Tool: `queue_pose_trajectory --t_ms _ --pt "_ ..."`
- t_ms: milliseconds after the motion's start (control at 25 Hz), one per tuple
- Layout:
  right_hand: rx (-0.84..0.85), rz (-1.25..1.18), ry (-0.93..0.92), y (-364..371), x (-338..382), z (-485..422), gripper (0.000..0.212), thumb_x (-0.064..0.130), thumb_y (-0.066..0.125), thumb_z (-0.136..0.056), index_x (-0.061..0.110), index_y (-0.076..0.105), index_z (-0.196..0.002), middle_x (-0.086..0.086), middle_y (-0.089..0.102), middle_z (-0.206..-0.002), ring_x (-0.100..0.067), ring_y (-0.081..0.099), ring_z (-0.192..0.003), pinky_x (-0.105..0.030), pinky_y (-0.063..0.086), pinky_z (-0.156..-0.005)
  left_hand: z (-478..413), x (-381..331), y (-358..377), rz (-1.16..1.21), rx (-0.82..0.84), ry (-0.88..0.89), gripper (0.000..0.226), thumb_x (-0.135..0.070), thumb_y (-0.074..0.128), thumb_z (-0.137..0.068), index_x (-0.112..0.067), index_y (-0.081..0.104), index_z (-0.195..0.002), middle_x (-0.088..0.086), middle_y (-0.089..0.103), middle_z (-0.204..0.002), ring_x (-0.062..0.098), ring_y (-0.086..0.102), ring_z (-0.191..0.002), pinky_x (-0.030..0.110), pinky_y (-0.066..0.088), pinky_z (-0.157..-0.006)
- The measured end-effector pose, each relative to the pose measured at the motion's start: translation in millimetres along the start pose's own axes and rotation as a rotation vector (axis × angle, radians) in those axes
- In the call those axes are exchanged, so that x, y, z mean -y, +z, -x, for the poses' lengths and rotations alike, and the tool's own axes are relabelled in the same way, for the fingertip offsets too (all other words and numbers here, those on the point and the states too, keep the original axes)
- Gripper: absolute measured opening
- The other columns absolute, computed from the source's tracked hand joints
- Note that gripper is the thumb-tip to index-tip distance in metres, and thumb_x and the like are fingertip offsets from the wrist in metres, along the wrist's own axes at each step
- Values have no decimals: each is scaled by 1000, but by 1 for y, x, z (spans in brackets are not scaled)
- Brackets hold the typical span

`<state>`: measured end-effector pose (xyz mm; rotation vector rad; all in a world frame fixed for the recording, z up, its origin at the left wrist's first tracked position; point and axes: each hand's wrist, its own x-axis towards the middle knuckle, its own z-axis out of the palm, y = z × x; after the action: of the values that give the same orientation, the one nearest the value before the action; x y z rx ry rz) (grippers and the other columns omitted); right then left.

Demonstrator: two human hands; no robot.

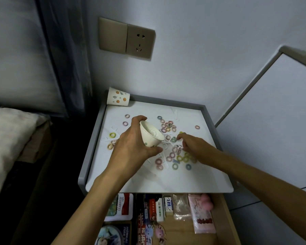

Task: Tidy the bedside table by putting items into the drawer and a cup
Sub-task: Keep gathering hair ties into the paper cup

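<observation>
1. The desk (92,138) carries scattered rings (179,158). The open drawer (219,218) lies at 6 o'clock and a spare cup (118,99) at 11 o'clock.
2. The left hand (131,145) has its grip wrapped round the cup (149,137), which is tilted with its mouth opening up and toward 2 o'clock.
3. The right hand (194,145) has its grip curled down onto the rings; I cannot tell whether it has one pinched.
4. A teal ring (173,139) sits at 9 o'clock of the right fingertips, between them and the cup's lip. The likely drop is a short carry toward 9 o'clock.
</observation>
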<state>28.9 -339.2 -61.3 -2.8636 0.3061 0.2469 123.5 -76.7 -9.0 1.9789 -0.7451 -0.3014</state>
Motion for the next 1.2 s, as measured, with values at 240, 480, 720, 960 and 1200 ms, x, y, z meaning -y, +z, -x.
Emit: queue_pose_trajectory --t_ms 240,480,720,960,1200 --pt "-209 -204 7 -35 -7 -3 33 -1 55 -94 19 63 -118 2 65 -97 -4 64 -78 -19 54 -69 1 0 -3 6 -2 2 84 -36 86 -68 -34 34 -133 -9 53 -108 16 54 -93 29 49 -70" --pt "-206 -195 408 -19 -15 -25 19 4 67 -85 11 70 -103 -7 71 -90 -14 66 -67 -19 53 -61 1 -1 -3 7 0 0 84 -37 86 -68 -33 34 -134 -9 54 -110 15 53 -95 24 43 -68" --pt "-253 -73 482 1 -7 -39 25 27 76 -83 6 73 -96 -9 67 -99 -21 63 -83 -35 54 -80 0 2 -4 -2 -11 -6 83 -39 86 -68 -34 34 -133 -11 53 -108 15 53 -95 27 41 -70" --pt "-230 150 453 12 -4 -43 17 20 67 -90 8 69 -102 -12 69 -103 -27 65 -92 -34 53 -79 2 1 -4 -6 1 -3 84 -39 85 -68 -33 33 -135 -9 53 -110 18 55 -97 30 47 -73" --pt "-91 270 396 19 -8 -30 20 6 60 -92 2 52 -109 -18 57 -112 -30 57 -101 -29 41 -73 4 -2 -6 -1 -1 -17 85 -39 86 -67 -35 34 -134 -9 51 -106 19 55 -96 39 54 -72"
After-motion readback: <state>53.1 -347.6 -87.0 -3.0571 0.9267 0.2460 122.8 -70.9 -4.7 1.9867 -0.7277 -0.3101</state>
